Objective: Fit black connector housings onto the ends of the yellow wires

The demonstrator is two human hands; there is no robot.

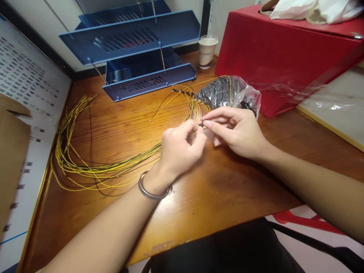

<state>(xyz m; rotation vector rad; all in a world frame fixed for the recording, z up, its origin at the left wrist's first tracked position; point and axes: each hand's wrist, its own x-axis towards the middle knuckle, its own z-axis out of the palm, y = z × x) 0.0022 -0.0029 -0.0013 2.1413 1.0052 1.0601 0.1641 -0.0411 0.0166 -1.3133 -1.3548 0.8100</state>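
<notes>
Between both hands' fingers (207, 124), a small black piece (201, 124) sits pinched.

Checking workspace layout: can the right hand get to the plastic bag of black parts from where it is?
Probably yes. The right hand sits just in front of the plastic bag, with only a few yellow wires between. Its fingers are pinching a small black part, so they would need freeing first.

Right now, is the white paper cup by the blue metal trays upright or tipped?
Upright: the white paper cup stands on its base on the wooden table, rim up, beside the blue metal trays.
</notes>
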